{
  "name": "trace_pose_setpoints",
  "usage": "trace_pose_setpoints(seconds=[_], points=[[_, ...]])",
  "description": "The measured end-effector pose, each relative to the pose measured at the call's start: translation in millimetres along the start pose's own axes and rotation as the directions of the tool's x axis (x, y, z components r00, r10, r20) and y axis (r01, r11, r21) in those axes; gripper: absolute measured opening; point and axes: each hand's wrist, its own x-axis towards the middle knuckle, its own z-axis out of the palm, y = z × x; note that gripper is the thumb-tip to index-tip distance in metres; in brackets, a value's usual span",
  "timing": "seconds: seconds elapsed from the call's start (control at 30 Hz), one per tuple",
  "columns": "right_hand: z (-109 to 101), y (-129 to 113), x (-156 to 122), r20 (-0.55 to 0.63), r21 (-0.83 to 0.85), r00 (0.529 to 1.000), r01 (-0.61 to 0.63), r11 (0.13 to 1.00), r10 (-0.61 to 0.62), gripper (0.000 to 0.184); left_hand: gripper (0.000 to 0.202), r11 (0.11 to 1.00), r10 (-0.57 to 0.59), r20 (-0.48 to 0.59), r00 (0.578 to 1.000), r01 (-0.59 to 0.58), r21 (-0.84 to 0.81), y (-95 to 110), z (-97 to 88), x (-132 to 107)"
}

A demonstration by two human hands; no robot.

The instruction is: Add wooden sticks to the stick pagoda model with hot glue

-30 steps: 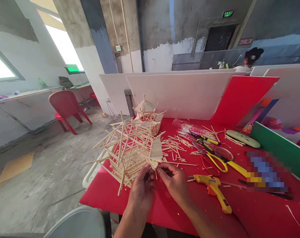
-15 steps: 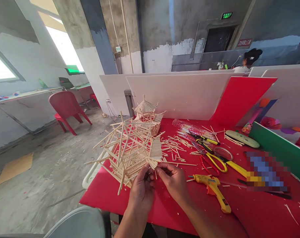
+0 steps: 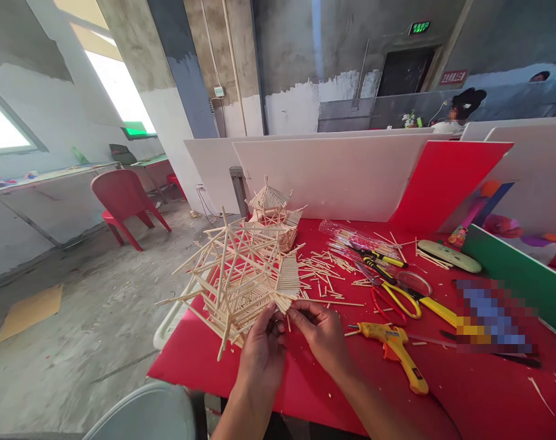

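Both arms come in from the bottom, bare as far as they show. The left forearm (image 3: 244,404) rises steeply, leaning a little right; the right forearm (image 3: 374,400) slants up and leftward from the lower right. The left hand (image 3: 262,345) is turned partly palm inward, its thumb (image 3: 265,319) stretched up and forward, the fingers curled beneath. The right hand (image 3: 324,336) shows its back, thumb and forefinger drawn together in a pinch, pointing left. The fingertips of the two hands nearly meet, just apart, while the wrists sit wider.
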Motion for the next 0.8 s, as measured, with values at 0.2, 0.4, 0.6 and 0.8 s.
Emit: trace_pose_setpoints(seconds=[0.2,0.4,0.6,0.8], points=[[1,0,0,-0.008,-0.011,1.0,0.001,1.0,-0.002,0.026,0.005,1.0,0.003,0.013,1.0,-0.003,-0.002,0,-0.5,0],[2,-4,-2,-0.027,-0.066,0.999,0.039,0.997,-0.041,0.022,0.007,1.0,-0.004,0.012,1.0,0.004,0.0,1,-0.6,1],[0,-11,-6,-0.062,-0.232,0.981,0.166,0.958,-0.185,0.015,0.007,1.0,-0.022,0.002,1.0,0.022,0.003,1,-1.7,1],[-5,-13,-12,-0.068,-0.241,0.984,0.144,0.96,-0.164,0.016,0.007,1.0,-0.024,-0.01,1.0,0.024,-0.002,2,-0.3,1]])
